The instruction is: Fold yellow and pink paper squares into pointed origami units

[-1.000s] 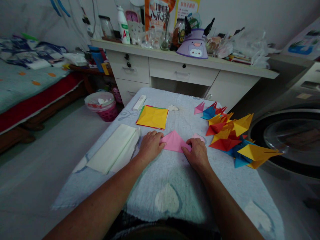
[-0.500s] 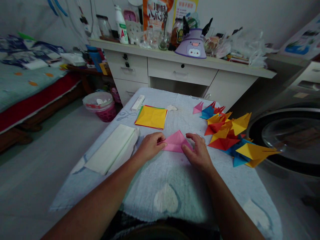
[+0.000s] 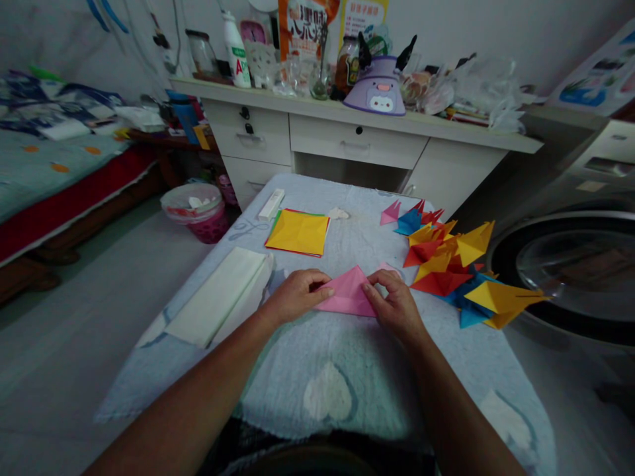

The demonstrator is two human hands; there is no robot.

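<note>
A pink sheet of origami paper [image 3: 348, 294], folded into a triangle with its peak pointing away from me, is between my hands just above the cloth. My left hand [image 3: 303, 292] pinches its left slanted side, thumb on top. On the right slanted side, my right hand [image 3: 393, 299] pinches the paper between thumb and fingers. Beyond them lies a stack of square coloured paper [image 3: 298, 232], yellow uppermost. Folded paper figures [image 3: 444, 264] in yellow, red, blue and pink crowd the table's right side. Part of another pink piece [image 3: 389, 268] shows behind my right hand.
A pack of white tissues [image 3: 218, 294] lies left of my hands on the cloth-covered table [image 3: 327, 370]. Farther back are a small white box [image 3: 271, 204] and a crumpled white scrap [image 3: 338, 213]. A pink bin [image 3: 198, 210] stands on the floor, and a washing machine [image 3: 595, 218] is at right.
The pink paper has come slightly toward me and its lower edge now lies open to view. My right fingers have closed in on its right side; my left thumb has moved along its left side.
</note>
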